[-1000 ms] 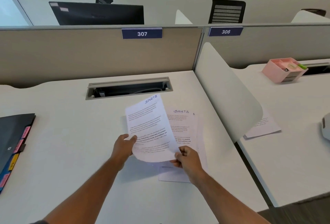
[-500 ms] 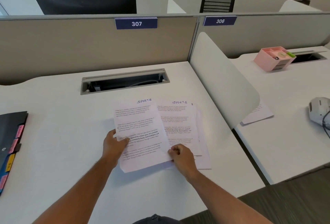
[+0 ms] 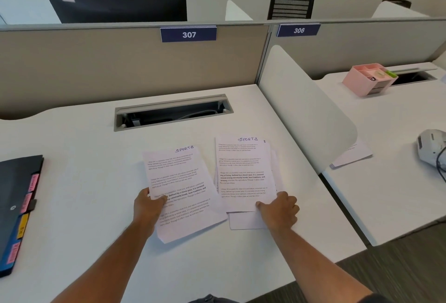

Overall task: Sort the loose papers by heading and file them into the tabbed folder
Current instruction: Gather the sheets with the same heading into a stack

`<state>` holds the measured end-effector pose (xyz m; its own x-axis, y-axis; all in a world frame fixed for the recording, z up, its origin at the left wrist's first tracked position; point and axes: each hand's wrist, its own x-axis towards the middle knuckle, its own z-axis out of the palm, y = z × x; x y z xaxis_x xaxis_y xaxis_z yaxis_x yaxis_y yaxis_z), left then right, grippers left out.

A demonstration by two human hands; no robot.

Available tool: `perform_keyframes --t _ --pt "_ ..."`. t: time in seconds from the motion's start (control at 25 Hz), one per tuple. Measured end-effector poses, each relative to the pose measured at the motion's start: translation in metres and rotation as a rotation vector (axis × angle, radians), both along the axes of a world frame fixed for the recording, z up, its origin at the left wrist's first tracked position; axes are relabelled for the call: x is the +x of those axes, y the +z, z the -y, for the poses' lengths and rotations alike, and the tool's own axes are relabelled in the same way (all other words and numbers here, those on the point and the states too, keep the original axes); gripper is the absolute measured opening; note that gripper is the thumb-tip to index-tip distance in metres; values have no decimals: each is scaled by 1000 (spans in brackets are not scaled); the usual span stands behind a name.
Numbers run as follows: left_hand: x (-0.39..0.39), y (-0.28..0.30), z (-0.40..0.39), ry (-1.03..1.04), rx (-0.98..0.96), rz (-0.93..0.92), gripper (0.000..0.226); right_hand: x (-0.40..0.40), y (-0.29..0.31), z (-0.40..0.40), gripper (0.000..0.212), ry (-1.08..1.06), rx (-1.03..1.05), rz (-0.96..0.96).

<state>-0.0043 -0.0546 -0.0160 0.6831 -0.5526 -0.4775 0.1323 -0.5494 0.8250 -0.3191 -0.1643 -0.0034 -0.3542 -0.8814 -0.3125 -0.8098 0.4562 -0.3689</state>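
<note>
White sheet (image 3: 179,189) (tilted) pinched by left hand (image 3: 147,206); right hand (image 3: 280,209) pinches stack (image 3: 243,174).

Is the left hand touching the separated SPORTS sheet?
Touching. The head view shows the left hand with its thumb lying on the separated SPORTS sheet, at its left edge.

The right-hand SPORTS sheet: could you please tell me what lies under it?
More white sheets jut out below and right of the top SPORTS sheet. One corner shows a letter S; their other headings are covered.
</note>
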Motion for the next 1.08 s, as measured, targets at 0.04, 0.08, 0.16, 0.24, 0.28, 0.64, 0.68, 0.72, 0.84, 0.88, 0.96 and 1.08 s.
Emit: perform_keyframes --t 0.04,0.08,0.16,0.24,0.28,0.64,0.68,0.72,0.84,0.88,0.96,1.08 --pt "1 -1 -1 -4 4 0 38 2 0 0 71 -7 -12 -1" --pt "2 -2 -3 -8 7 3 38 4 0 -1 69 -17 -30 -2" --pt "4 -3 -5 -14 14 8 38 6 -2 -1 60 -32 -89 3" --pt "6 -4 -6 -22 17 12 38 5 -6 0 43 -37 -160 40" --pt "6 -3 -6 -28 17 14 38 4 -6 2 31 -49 -190 93" --pt "7 -1 -7 -38 11 51 31 1 5 20 17 -294 -331 519" --pt "7 0 -8 -36 12 55 30 1 6 22 17 -319 -353 568" --pt "6 0 -8 -30 15 55 30 2 8 24 17 -325 -359 609" --pt "5 2 -9 -21 37 44 25 13 15 19 13 -236 -257 779" --pt "5 2 -10 -21 48 39 23 20 15 14 13 -182 -197 803" --pt "5 4 -10 -26 66 39 20 33 10 2 18 -90 -80 798" --pt "6 5 -9 -1 56 5 23 55 3 -20 22 -24 41 825"
